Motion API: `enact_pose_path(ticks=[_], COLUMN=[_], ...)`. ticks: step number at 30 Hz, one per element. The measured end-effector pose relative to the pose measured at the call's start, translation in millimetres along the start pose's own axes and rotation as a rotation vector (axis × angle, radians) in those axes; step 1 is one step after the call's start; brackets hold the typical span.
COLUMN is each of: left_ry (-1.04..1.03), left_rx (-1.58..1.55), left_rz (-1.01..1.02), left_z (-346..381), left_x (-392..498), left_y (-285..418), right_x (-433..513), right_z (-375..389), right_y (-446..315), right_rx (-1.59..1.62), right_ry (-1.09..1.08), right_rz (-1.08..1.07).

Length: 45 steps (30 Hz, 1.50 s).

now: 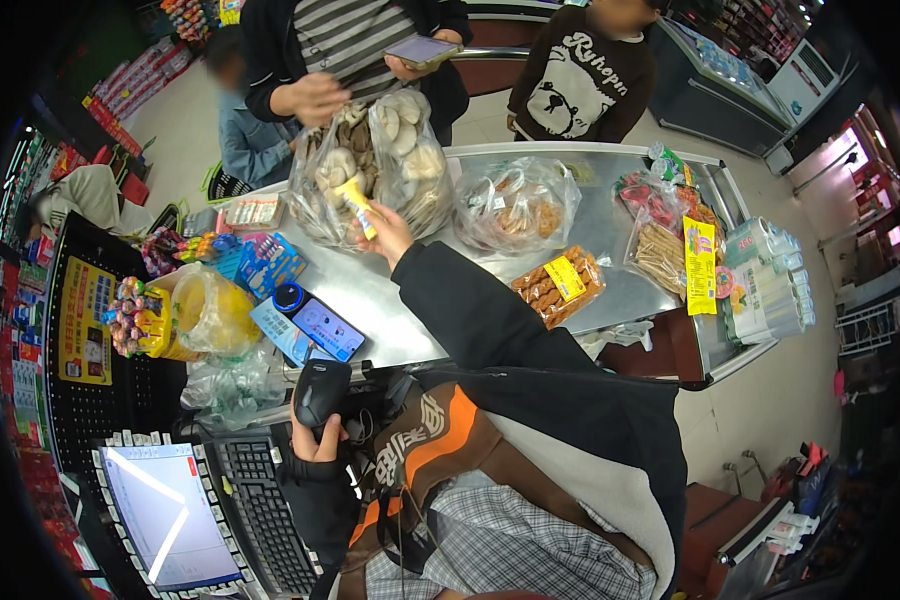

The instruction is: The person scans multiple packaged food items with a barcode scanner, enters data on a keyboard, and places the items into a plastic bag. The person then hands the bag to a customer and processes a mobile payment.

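My left hand [321, 439] grips a black handheld barcode scanner [322, 391] above the near edge of the counter, beside the keyboard. Stretched out over the metal counter [390, 300], my right hand [390, 234] holds a small yellow-and-white packet [355, 201]. This packet is in front of clear plastic bags of mushrooms [375, 161]. To the right sit a knotted clear bag of brown food [517, 206] and a pack of twisted fried dough [562, 285] with a yellow label. A payment device [319, 322] with a lit screen lies left of my right forearm.
Across the counter a person [352, 45] holds a phone [422, 49]; two more people stand nearby. Several wrapped cups [765, 281] and bagged snacks [656, 255] crowd the right end. Lollipops [131, 315], a yellow tub [214, 311], a keyboard [262, 502] and a monitor [169, 510] are leftward.
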State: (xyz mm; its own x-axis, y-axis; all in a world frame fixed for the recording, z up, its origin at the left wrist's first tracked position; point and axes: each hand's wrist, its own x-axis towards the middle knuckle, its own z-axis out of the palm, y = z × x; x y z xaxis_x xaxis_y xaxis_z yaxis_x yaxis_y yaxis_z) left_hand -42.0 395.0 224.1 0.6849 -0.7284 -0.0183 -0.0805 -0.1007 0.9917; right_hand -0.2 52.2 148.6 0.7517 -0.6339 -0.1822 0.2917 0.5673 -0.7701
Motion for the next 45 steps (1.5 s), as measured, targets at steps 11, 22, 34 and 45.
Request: enact_pose_path(ticks=[11, 22, 34, 45], left_ry=[0.157, 0.309, 0.586, 0.571], left_rx=[-0.017, 0.2, -0.011, -0.3], left_rz=[-0.015, 0.024, -0.042, 0.432], left_z=[-14, -32, -39, -16], left_x=[-22, -51, -85, -60], left_y=[-7, -7, -20, -24], right_x=[20, 78, 28, -238], right_z=[-47, -101, -68, 112], right_y=[4, -3, 9, 115], right_rx=[-0.307, -0.51, -0.668, -0.71], right_ry=[0.156, 0.17, 0.679, -1.228], right_rz=[-0.274, -0.409, -0.672, -0.061])
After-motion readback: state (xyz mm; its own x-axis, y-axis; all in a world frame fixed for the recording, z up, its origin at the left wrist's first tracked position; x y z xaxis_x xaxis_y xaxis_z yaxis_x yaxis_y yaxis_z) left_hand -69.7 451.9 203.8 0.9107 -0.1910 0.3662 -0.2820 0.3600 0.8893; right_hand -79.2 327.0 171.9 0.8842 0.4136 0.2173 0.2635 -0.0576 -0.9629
